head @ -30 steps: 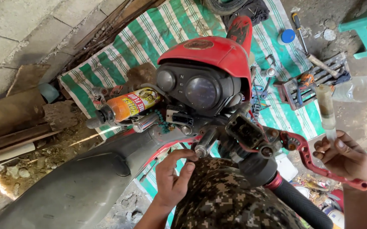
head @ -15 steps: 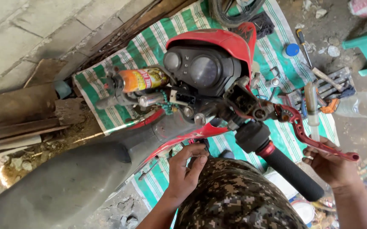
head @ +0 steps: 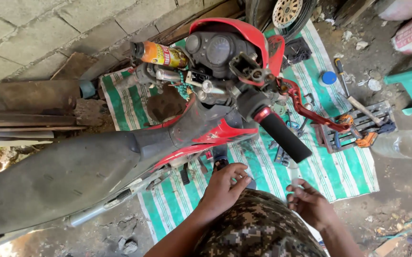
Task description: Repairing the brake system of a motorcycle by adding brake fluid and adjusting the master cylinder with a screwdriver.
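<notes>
Presently | I'm crouching beside the red motorcycle (head: 206,128) on the striped mat (head: 344,176) | left hand (head: 222,188) is fingering a small dark part (head: 221,164) under the frame, grasp unclear | right hand (head: 311,204) is hovering, fingers loose, holding nothing | next, I judge, needs a firmer pinch.

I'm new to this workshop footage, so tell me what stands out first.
A red and black motorbike fills the middle, seen from above, its red brake lever and black handlebar grip jutting right. It stands over a green-and-white striped mat strewn with tools. At the bottom, above a camouflage-clad knee, the left hand reaches toward the bike's side while the right hand hovers near it.
</notes>
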